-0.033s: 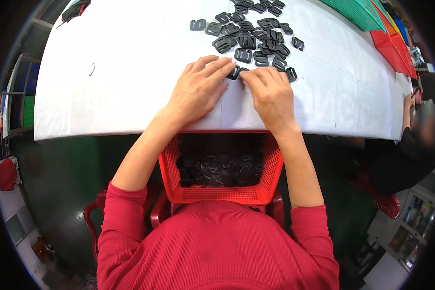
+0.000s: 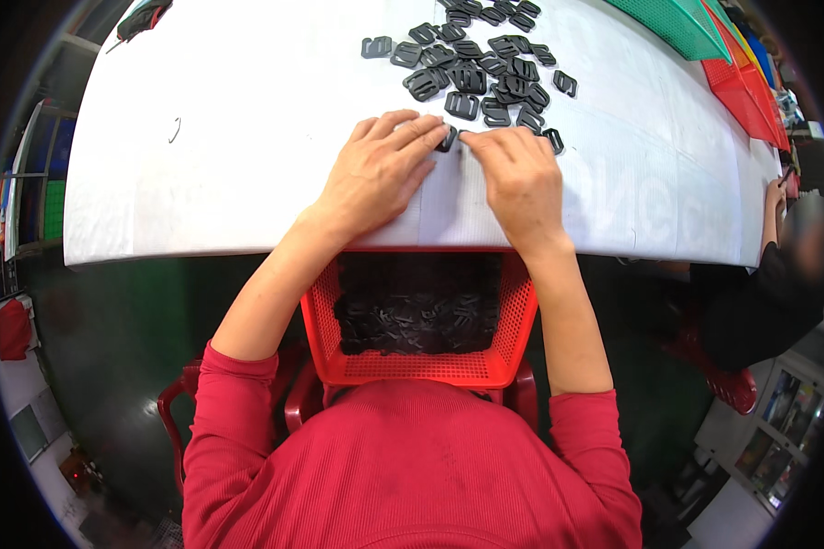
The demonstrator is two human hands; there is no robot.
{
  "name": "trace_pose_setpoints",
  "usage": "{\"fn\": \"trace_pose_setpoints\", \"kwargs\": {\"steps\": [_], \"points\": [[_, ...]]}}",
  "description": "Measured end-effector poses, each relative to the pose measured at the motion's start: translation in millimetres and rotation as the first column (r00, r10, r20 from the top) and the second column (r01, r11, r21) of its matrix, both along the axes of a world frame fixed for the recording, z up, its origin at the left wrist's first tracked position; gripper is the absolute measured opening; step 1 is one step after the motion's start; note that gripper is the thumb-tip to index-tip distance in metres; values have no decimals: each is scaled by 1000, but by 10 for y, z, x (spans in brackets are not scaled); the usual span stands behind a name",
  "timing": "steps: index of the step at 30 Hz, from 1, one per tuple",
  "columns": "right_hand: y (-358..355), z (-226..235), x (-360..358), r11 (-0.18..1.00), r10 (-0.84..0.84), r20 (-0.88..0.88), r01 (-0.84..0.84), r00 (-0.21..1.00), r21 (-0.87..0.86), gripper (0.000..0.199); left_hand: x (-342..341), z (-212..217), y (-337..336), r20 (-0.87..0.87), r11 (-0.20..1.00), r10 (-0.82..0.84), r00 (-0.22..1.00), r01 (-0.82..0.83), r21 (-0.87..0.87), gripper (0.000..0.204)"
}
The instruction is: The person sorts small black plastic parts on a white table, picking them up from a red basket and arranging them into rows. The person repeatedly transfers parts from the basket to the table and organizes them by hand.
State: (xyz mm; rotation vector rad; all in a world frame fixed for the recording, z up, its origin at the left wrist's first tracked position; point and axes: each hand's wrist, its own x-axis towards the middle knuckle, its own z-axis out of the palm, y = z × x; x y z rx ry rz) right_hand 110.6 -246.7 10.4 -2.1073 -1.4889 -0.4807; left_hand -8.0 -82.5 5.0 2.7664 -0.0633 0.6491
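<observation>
Shifting slightly toward the right edge of the tabletop, the right hand has widened the gap between its fingertips and those of the left hand, which suggests pieces being handled singly. Both wrists sit just inside the near edge, forearms angling inward, palms down. The left hand's fingertips touch a black buckle; whether they grip it, I cannot tell. Thumb and forefinger of the right hand come together at a dark sliver, the hold unclear. Beyond, a loose pile of black buckles spreads to the far edge.
</observation>
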Motion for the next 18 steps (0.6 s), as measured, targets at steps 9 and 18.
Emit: {"fn": "trace_pose_setpoints", "kwargs": {"steps": [9,18], "points": [[45,45,293,972,-230,-161,216,960,-95,26,351,30,54,12,998,8,1000,-7,-67,30],[-167,119,208,959,-243,-664,71,707,-275,23,124,56,35,4,999,-37,999,37,-22,14]]}}
